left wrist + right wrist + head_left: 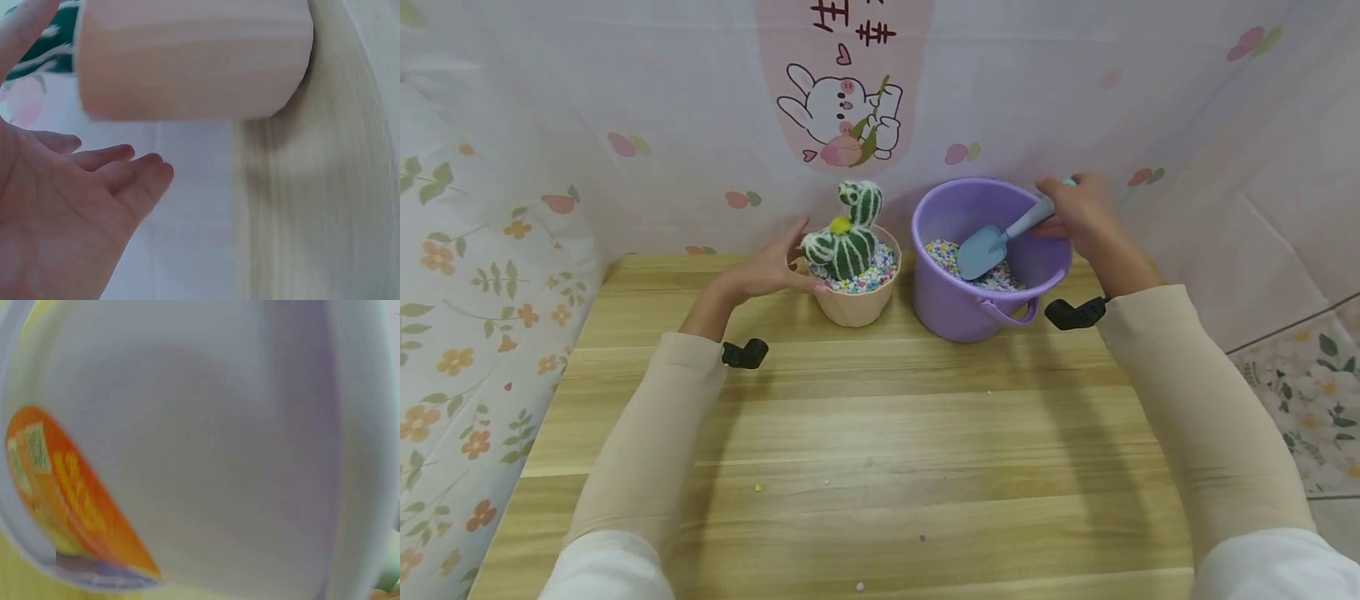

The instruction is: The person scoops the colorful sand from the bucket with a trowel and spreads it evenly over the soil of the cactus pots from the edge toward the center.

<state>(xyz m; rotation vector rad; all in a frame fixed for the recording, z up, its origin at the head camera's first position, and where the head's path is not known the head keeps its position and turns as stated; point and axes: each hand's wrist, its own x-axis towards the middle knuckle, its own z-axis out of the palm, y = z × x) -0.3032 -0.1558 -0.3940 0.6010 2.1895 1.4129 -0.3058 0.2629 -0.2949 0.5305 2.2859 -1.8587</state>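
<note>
My right hand (1078,212) grips the handle of a light blue hand trowel (979,252) over the far right rim of a purple bucket (951,312). Its blade tilts down over small pastel beads (942,252) inside. On the left, a knitted green-and-white cactus (850,254) with a yellow flower stands among similar beads in a peach flowerpot (853,308). My left hand (771,271) is beside that pot, thumb near the front rim and fingers spread behind. The left wrist view shows the fingers loosely extended alongside the pot wall (194,75).
The wooden table (865,417) carries a few stray beads. A printed cloth (1037,92) hangs right behind the pot and bucket, and floral cloth borders the left side. The bucket's handle (1011,312) hangs at its front. An orange label (81,494) marks the bucket's outside.
</note>
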